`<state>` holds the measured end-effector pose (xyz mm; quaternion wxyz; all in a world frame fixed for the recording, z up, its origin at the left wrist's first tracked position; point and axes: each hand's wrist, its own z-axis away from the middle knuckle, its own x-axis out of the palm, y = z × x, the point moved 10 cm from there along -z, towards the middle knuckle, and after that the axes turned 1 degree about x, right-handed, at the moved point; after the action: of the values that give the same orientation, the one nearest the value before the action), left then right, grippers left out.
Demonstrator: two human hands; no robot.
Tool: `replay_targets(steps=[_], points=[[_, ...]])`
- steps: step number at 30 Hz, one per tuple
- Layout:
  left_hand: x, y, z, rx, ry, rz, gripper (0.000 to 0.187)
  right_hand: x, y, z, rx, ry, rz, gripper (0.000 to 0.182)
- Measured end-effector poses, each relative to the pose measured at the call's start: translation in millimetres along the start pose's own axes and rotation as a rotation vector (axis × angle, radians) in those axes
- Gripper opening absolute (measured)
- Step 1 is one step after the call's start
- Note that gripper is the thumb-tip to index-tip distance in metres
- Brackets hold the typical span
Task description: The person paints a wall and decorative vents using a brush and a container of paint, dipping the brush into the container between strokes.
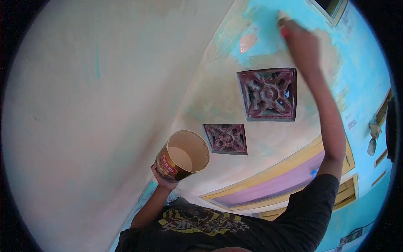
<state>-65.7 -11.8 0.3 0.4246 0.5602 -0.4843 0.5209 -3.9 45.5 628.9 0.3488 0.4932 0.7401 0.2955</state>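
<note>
My left hand point(164, 178) is wrapped round the lower side of a round paint can point(182, 156) with a red label; pale beige paint lies inside it. High on the right, my right hand point(300, 40) is raised against the wall and blurred by motion. Its fingers are closed round a paintbrush point(283, 19), of which a red bit and a pale tip show. The tip is at a turquoise patch of wall point(265, 25), beside beige-coated areas. Below that hand, a dark red carved vent block point(269, 95) is set in the wall.
A smaller carved vent block point(226, 139) sits just right of the can. A wide beige wall point(96, 126) fills the left. Lower right are a yellow-framed purple door point(273, 182) and a lamp point(372, 145); a window frame point(336, 17) is at the top right.
</note>
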Motion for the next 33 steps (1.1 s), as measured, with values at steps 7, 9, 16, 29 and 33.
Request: replay_targets(steps=[7,9,16,29,33], points=[[7.2,-1.3,0.9,0.010,-0.039,-0.077,0.098,66.8,-165.6,56.6,-0.238,-0.428,-0.328,0.013],[-4.0,-1.5,-0.8,0.014,0.004,-0.094,0.097,71.3,-144.3,48.1,-0.064,-0.473,-0.539,0.016],[-5.6,-0.4,0.4,0.029,-0.035,-0.103,0.096,-29.4,43.4,-49.5,0.296,0.102,-0.322,0.012],[-2.2,-1.5,2.9,0.001,0.005,-0.103,0.098,105.0,-92.9,0.9,0.047,-0.307,-0.524,0.014],[-2.6,-3.3,4.3,0.002,-0.015,-0.097,0.097,5.8,-13.2,-39.5,0.029,0.202,-0.100,0.015]])
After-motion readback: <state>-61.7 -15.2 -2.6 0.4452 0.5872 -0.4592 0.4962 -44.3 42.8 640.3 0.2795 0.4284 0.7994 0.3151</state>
